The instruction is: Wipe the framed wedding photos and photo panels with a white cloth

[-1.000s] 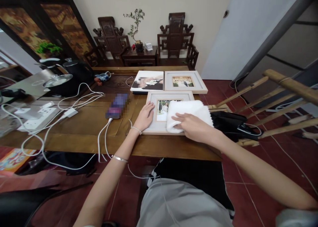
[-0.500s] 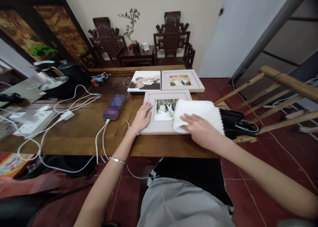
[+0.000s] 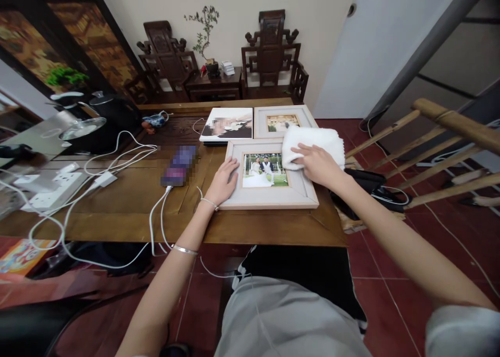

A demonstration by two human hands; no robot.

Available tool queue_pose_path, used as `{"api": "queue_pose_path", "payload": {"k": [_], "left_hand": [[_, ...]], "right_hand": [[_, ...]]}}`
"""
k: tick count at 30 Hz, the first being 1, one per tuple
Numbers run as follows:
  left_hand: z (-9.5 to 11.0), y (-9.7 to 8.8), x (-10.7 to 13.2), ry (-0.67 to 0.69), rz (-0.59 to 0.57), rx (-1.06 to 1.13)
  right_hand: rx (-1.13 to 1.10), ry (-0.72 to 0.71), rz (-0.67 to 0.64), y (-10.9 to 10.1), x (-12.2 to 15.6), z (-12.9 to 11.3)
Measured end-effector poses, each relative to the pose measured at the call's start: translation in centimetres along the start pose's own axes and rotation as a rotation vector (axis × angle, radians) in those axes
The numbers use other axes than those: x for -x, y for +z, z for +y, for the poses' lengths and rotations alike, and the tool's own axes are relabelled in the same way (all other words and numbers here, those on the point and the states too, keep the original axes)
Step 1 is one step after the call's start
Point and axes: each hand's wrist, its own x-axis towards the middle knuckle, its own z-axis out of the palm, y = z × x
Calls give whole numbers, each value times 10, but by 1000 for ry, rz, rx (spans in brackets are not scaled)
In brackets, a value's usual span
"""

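Observation:
A pale wooden picture frame with a wedding photo lies flat near the table's front edge. My left hand rests flat on its left border, fingers stretched out. My right hand presses a folded white cloth against the frame's far right corner, fingers laid over the cloth. Behind it lie a second framed photo and a frameless photo print.
A phone on a white cable lies left of the frame. Power strips and tangled white cables fill the table's left side, with a kettle behind. A black bag and a bamboo rack stand to the right.
My right hand has slid the white cloth from the near right part of the frame up to its far right corner, uncovering the photo. My left hand has stayed on the left border.

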Motion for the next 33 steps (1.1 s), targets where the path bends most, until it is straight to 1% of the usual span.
{"api": "queue_pose_path", "payload": {"k": [2, 4, 7, 10, 12, 14, 16, 19, 23, 25, 26, 27, 29, 31, 33], "left_hand": [[-1, 0, 0, -3, -4, 1], [-1, 0, 0, -4, -5, 3], [0, -1, 0, -4, -5, 7], [1, -2, 0, 2, -3, -8], [2, -3, -1, 11, 0, -25], [2, -2, -1, 12, 3, -36], [1, -2, -1, 2, 8, -31], [0, 0, -1, -4, 8, -9], [-1, 2, 0, -7, 6, 5], [0, 3, 0, -6, 8, 4], [0, 3, -1, -6, 9, 2], [0, 3, -1, -5, 11, 0], [0, 3, -1, -7, 14, -4], [1, 3, -1, -11, 13, -6], [2, 2, -1, -15, 10, -5]], "right_hand": [[-4, 8, 15, 2, -15, 2], [-13, 12, 40, 1, -30, -5], [-21, -42, 56, -2, -56, -33], [-26, -174, 55, -5, -87, -72], [-31, -241, 64, -4, -105, -93], [-35, -267, 64, -3, -116, -102], [-33, -268, 49, -1, -117, -98], [-8, -244, 14, -1, -101, -71], [55, -107, -71, -9, -68, -23], [83, -62, -101, -11, -52, -8], [85, -68, -102, -12, -43, -4], [79, -88, -98, -12, -34, -4], [54, -149, -81, -13, -15, -12], [23, -201, -80, -19, 8, -27], [-28, -233, -112, -31, 31, -44]]}}
